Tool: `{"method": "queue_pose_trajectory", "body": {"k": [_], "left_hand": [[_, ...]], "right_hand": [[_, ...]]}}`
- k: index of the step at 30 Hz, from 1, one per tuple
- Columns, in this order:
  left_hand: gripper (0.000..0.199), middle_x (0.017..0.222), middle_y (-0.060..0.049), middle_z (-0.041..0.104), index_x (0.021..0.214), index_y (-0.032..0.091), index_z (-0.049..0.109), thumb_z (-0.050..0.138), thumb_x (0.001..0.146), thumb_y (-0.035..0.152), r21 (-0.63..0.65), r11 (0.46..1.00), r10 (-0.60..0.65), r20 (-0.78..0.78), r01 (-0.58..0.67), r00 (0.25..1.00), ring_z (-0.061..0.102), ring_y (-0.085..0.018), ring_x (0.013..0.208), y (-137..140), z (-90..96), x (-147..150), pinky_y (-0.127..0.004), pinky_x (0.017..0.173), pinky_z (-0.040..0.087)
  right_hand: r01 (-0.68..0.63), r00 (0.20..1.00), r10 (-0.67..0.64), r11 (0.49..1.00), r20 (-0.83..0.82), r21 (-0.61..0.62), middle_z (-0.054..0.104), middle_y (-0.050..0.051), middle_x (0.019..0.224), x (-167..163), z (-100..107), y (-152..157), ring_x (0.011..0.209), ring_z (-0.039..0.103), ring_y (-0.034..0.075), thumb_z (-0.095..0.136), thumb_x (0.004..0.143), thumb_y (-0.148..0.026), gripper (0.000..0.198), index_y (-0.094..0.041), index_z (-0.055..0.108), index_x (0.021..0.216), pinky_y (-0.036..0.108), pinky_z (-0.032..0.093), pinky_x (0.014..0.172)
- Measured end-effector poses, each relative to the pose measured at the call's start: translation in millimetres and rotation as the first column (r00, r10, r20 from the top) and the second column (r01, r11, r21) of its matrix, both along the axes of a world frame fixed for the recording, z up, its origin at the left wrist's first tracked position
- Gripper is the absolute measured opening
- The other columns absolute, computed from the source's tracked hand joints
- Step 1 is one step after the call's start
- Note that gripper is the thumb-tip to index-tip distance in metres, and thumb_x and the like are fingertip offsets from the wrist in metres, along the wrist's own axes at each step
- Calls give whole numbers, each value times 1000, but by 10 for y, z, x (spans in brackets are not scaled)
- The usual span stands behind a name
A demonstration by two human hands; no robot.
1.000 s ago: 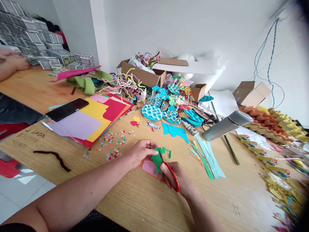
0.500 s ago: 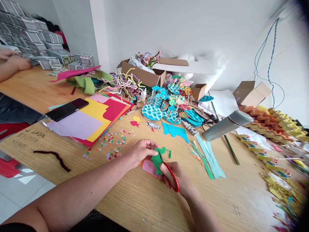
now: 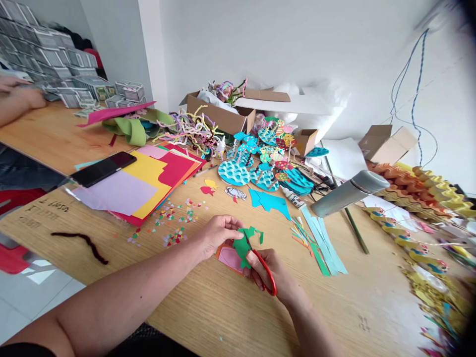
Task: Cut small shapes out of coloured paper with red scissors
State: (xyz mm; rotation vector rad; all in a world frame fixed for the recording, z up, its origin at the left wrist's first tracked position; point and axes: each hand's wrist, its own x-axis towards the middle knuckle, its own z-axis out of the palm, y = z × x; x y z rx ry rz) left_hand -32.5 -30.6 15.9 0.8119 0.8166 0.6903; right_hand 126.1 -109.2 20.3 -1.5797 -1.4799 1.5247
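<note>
Between the fingers of my left hand (image 3: 219, 234) is a piece of green paper (image 3: 241, 246) with a jagged, partly cut outline. My right hand (image 3: 273, 277) is closed round the red handles of a pair of scissors (image 3: 268, 271). The scissor blades lie against the green paper, and a narrow strip of it curls off at the right. Under the paper, a pink piece with a drawn outline (image 3: 229, 257) rests on an orange piece on the table. Small yellow (image 3: 210, 184) and red fish-shaped cutouts (image 3: 207, 191) lie farther off, near a blue paper scrap (image 3: 269, 202).
Coloured paper sheets (image 3: 163, 186) with a black phone (image 3: 104, 168) on them lie at left, near paper confetti (image 3: 174, 223). A grey bottle (image 3: 349, 192) lies tilted at right beside paper strips (image 3: 323, 245). Blue wavy craft pieces (image 3: 234, 172) stand behind. A co-worker's hands (image 3: 22, 96) show far left.
Almost nothing differs. Both hands, the green paper and the scissors keep nearly the same place. The co-worker's hands at far left have shifted slightly.
</note>
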Motion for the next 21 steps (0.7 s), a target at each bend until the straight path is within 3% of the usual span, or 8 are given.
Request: {"method": "queue_pose_trajectory", "body": {"k": [11, 21], "left_hand": [[27, 70, -1, 62, 77, 13, 65, 74, 51, 14, 33, 999, -4, -10, 4, 1000, 58, -12, 63, 1, -33, -5, -25, 61, 44], [28, 71, -1, 62, 78, 13, 65, 74, 51, 14, 24, 1000, -9, -18, 9, 1000, 58, -12, 63, 0, -27, -10, -25, 60, 43]], "right_hand": [[-32, 999, 32, 999, 9, 9, 46, -1, 38, -3, 25, -3, 36, 37, 9, 45, 73, -79, 64, -18, 54, 55, 23, 29, 37], [-20, 1000, 20, 1000, 21, 10, 43, -2, 36, -8, 21, -4, 33, 33, 8, 44, 74, -79, 64, -20, 48, 50, 23, 26, 35]]}}
